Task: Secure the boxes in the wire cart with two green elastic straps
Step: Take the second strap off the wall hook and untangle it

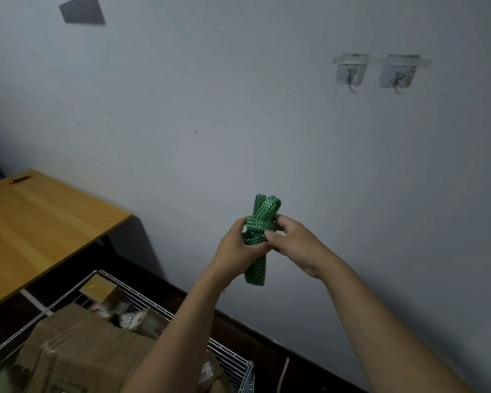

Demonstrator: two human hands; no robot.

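Two bare forearms reach up; left hand [233,242] and right hand [292,239] each close their fingers on a bundled green strap [260,231] before a pale wall, above the wire cart [153,299] of cardboard boxes [77,344].
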